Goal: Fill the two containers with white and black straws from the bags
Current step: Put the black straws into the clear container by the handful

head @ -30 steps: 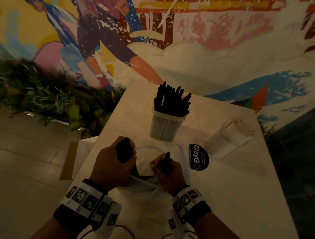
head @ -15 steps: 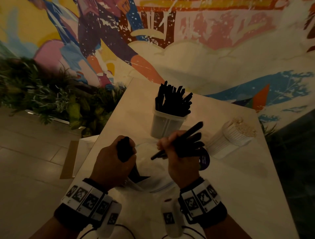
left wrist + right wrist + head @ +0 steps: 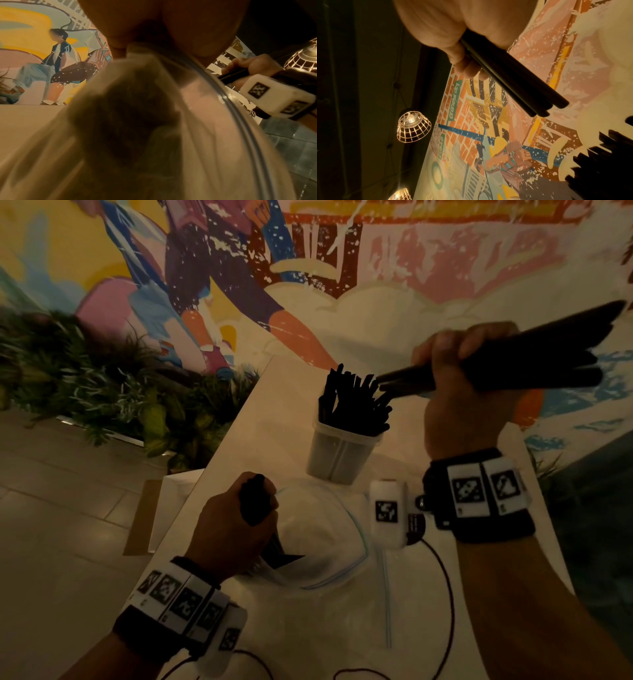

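My right hand (image 3: 459, 361) grips a bundle of black straws (image 3: 534, 361) and holds it level in the air. The bundle's left ends reach just above the clear container (image 3: 342, 453), which stands on the table packed with upright black straws (image 3: 352, 405). In the right wrist view the bundle (image 3: 513, 83) sticks out of my fist (image 3: 462, 54). My left hand (image 3: 239, 529) grips the clear zip bag (image 3: 325, 546) at its mouth, around the dark straws (image 3: 255, 501) inside it. The left wrist view shows the bag (image 3: 197, 135) close up. The white-straw container is hidden.
The pale table (image 3: 274, 412) is narrow, with a floor drop along its left edge. Green plants (image 3: 102, 378) and a painted wall stand behind. A flat cardboard piece (image 3: 144, 515) lies by the table's left side. A wrist camera cable (image 3: 448, 577) trails over the table.
My right hand drew a bundle of black straws out of the bag and lifted it up and right, to the container of black straws. My left hand stayed on the bag.
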### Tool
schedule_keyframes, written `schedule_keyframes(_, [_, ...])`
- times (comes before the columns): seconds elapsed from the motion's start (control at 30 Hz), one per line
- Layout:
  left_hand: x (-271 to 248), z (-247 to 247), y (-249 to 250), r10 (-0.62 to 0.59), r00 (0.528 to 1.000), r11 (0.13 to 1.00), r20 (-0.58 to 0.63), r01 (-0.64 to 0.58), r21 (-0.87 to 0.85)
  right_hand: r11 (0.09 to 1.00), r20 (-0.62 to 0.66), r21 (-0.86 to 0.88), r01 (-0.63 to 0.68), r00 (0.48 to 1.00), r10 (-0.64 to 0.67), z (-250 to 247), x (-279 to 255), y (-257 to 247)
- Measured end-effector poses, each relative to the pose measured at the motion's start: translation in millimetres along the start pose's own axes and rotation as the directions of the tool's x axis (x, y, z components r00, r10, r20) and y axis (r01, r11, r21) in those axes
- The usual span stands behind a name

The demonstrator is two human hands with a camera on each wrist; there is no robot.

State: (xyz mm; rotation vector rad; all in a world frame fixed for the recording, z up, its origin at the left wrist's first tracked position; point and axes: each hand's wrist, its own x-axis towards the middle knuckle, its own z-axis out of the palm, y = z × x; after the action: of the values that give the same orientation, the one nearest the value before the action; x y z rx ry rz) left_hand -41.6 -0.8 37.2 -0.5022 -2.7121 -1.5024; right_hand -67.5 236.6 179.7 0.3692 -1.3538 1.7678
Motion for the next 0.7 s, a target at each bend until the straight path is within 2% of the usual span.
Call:
schedule_keyframes(0.1, [-0.3, 0.2, -3.5, 0.026, 1.0, 0.999, 0.003, -0.026, 0.021, 1.0, -0.008, 0.023, 0.013, 1.0, -0.013, -2.3, 18.6, 17.1])
schedule_keyframes(0.2, [-0.2, -0.1, -5.5, 0.039, 0.999, 0.999, 0.0, -0.039, 0.023, 0.995, -0.045, 0.012, -0.095, 0.994, 0.096, -9.4, 14.7, 47.1])
schedule_keyframes(0.3, [-0.1, 0.0, -6.1, 0.038, 0.999, 0.999, 0.007, -0.038, 0.003, 0.983, -0.02, -0.068, -0.17, 0.985, 0.169, -16.8, 3.2, 70.0])
schedule_keyframes(0.4, [-0.5, -0.7, -7.8, 0.023, 1.0, 1.0, 0.007, -0.023, 0.008, 0.986, -0.016, -0.099, -0.132, 0.991, 0.131, -13.8, 8.5, 74.4])
schedule_keyframes(0.47, [-0.4, -0.6, -7.4, 0.028, 1.0, 0.999, 0.002, -0.028, 0.021, 0.996, -0.023, -0.044, -0.08, 0.997, 0.079, -14.6, 15.9, 73.6])
schedule_keyframes(0.53, [-0.2, -0.9, -6.8, 0.026, 1.0, 1.0, -0.002, -0.026, 0.006, 0.995, -0.02, -0.021, -0.098, 0.995, 0.098, -18.5, 16.1, 77.4])
schedule_keyframes(0.63, [-0.2, -1.6, -6.5, 0.028, 1.0, 1.0, 0.004, -0.028, 0.002, 0.942, -0.054, -0.193, -0.273, 0.962, 0.267, -29.7, 0.7, 90.9])
schedule_keyframes(0.7, [-0.5, -1.4, -5.9, 0.027, 1.0, 1.0, 0.006, -0.027, 0.001, 0.867, -0.13, -0.371, -0.334, 0.942, 0.308, -40.5, -7.0, 100.2])
